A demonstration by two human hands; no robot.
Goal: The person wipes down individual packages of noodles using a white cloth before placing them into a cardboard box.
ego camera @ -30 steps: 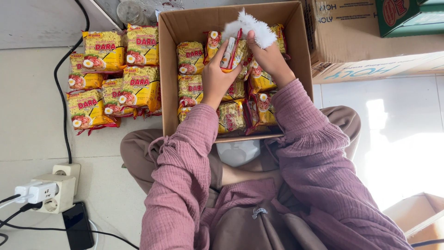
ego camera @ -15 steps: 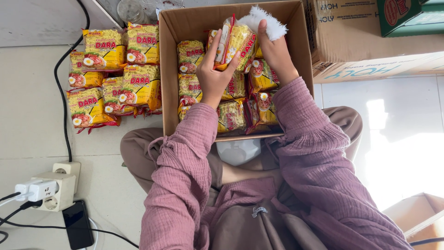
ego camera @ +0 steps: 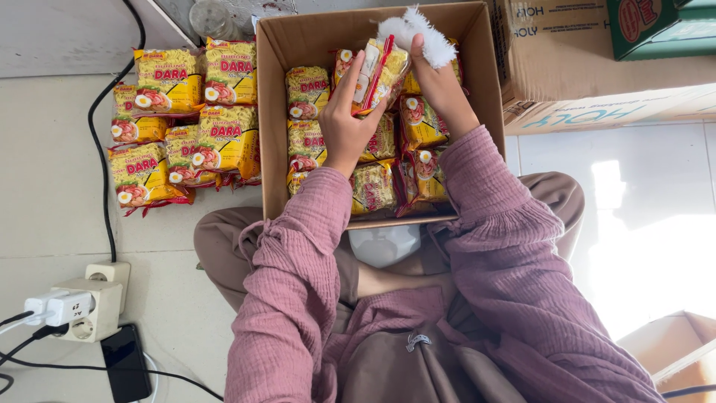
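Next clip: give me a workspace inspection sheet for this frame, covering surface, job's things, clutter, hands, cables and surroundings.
Surface: pale tiled floor; the person sits on it.
Job's things: open cardboard box on the lap, partly filled with yellow noodle packets; one noodle packet held above them.
Clutter: pile of packets on the floor left of the box; a clear jar behind it.
Hands: left hand grips the held packet; right hand holds a white fluffy cloth against it.
Cables: black cable runs to a power strip with a white charger; dark phone beside it.
Surroundings: other cardboard boxes to the right; sunlight on the tiles.
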